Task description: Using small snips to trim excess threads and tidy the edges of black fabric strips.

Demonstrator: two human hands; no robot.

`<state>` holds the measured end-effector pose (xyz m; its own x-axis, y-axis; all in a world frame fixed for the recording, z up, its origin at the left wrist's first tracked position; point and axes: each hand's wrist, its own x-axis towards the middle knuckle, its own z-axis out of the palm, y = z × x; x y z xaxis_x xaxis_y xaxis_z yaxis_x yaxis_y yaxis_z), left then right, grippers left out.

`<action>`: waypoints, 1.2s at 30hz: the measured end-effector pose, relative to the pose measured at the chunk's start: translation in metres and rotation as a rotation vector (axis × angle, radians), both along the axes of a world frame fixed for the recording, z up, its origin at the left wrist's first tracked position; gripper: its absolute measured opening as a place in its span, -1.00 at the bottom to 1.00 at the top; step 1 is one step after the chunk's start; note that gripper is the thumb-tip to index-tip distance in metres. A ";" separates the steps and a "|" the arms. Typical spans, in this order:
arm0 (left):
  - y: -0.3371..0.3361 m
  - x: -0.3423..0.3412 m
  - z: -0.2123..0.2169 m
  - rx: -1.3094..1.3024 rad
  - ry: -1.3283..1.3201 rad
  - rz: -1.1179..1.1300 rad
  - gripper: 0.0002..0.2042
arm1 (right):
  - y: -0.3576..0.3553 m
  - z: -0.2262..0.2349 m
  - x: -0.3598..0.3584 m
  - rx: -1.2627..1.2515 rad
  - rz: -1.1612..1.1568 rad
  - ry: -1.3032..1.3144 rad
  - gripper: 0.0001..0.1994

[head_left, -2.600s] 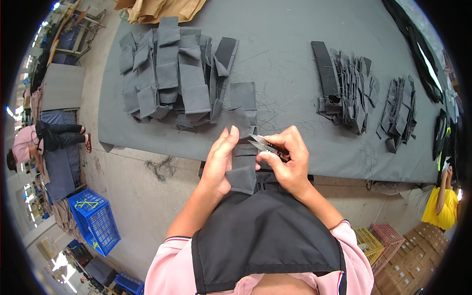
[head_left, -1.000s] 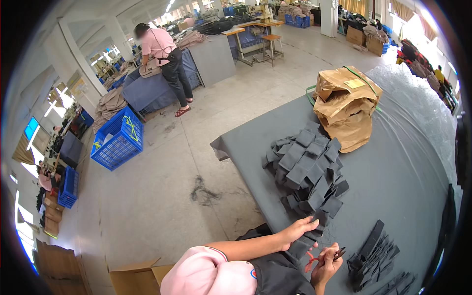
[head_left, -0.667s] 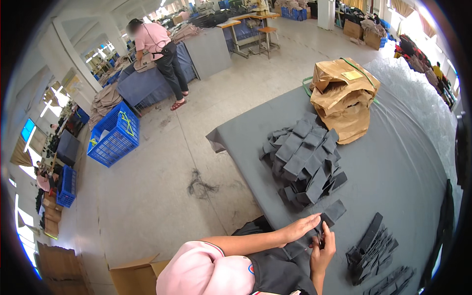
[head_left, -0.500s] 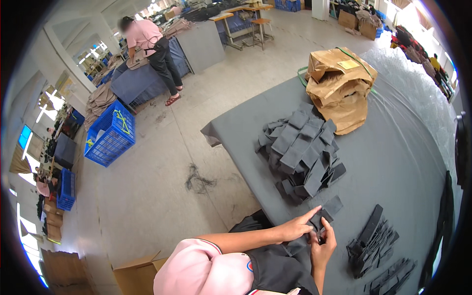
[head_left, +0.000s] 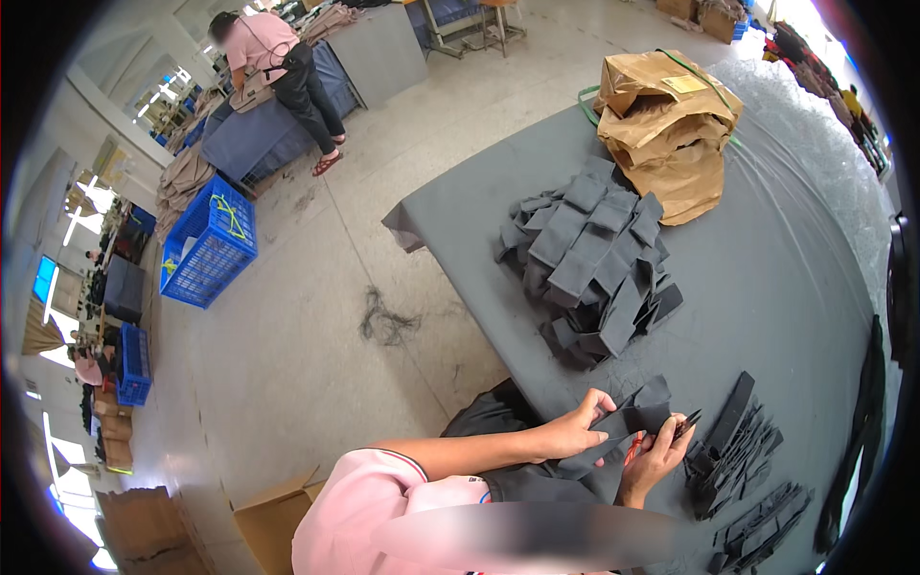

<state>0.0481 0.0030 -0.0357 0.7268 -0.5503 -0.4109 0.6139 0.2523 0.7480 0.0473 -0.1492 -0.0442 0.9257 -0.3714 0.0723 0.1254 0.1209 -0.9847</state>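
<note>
Close to the table's near edge, my left hand (head_left: 573, 431) grips a dark grey fabric piece (head_left: 644, 407), thumb and index finger partly spread along it. My right hand (head_left: 655, 458) is beside it, closed round small thread snips (head_left: 688, 425) whose dark pointed blades face away to the right; a bit of orange-red shows near the palm. The fabric lies between both hands and touches the right fingers. Just beyond them rises a heap of similar folded dark grey pieces (head_left: 589, 259). Right of my hands lies a bundle of narrow dark strips (head_left: 733, 455).
A second strip bundle (head_left: 762, 527) lies nearer me on the grey-covered table (head_left: 767, 278). An opened brown paper bag (head_left: 671, 134) stands behind the heap. Across the floor are a blue crate (head_left: 211, 244) and a person in pink (head_left: 268, 57) bending over another table.
My right hand has moved up and right, turning so the snips point outward. My left hand has shifted slightly, its index finger no longer stretched along the fabric. The view has tipped slightly downward.
</note>
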 end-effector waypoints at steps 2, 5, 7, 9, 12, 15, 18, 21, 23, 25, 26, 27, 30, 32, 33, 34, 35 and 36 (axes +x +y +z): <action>-0.001 -0.002 -0.003 -0.005 -0.089 0.031 -0.60 | 0.000 0.002 0.002 0.153 -0.079 0.092 -0.93; 0.004 0.001 -0.006 0.073 -0.076 -0.121 -0.62 | -0.002 -0.002 0.009 0.169 -0.103 0.098 -0.94; 0.007 0.004 -0.013 0.433 -0.592 -0.180 -0.65 | -0.004 0.003 0.008 0.274 -0.062 0.168 -0.94; 0.007 0.005 -0.009 0.526 -0.695 -0.170 -0.64 | -0.008 0.003 0.007 0.337 0.117 0.224 -0.95; 0.005 0.011 0.001 0.590 -0.870 -0.143 -0.61 | -0.006 0.002 0.006 0.245 -0.007 0.168 -0.94; -0.003 0.013 -0.003 0.509 -0.874 -0.202 -0.62 | -0.011 -0.003 0.010 -0.169 -0.081 -0.043 -0.91; -0.011 0.010 -0.014 0.338 -1.138 0.066 -0.60 | -0.010 0.004 0.015 -0.273 0.027 0.147 -0.88; 0.007 0.022 0.003 0.569 -1.326 0.022 -0.58 | -0.001 -0.004 0.030 0.103 0.285 0.387 -0.86; 0.010 0.025 0.010 0.532 -1.343 0.000 -0.61 | 0.001 0.006 0.028 0.185 0.326 0.428 -0.85; 0.011 0.030 0.004 0.516 -1.327 -0.092 -0.61 | -0.002 0.001 0.026 0.310 0.335 0.424 -0.85; 0.008 0.033 0.002 0.515 -1.321 -0.113 -0.62 | -0.005 -0.010 0.024 0.356 0.343 0.395 -0.84; 0.004 0.034 0.000 0.491 -1.326 -0.141 -0.62 | -0.005 -0.014 0.021 0.408 0.295 0.401 -0.84; -0.001 0.031 -0.004 0.535 -1.293 -0.159 -0.61 | -0.018 -0.011 0.010 0.488 0.328 0.479 -0.83; -0.001 0.031 -0.006 0.531 -1.257 -0.094 -0.62 | -0.016 -0.004 0.000 0.436 0.290 0.445 -0.81; 0.002 0.032 -0.010 0.552 -1.247 -0.090 -0.59 | -0.014 0.001 -0.006 0.214 0.148 0.341 -0.81; 0.004 0.031 -0.012 0.557 -1.243 -0.097 -0.59 | -0.011 0.003 -0.010 -0.008 0.007 0.235 -0.81; 0.006 0.031 -0.015 0.542 -1.170 -0.065 -0.58 | -0.017 -0.008 -0.018 -0.123 0.017 0.192 -0.76; 0.007 0.030 -0.017 0.527 -1.097 -0.033 -0.57 | -0.021 -0.005 -0.025 -0.116 0.018 0.197 -0.76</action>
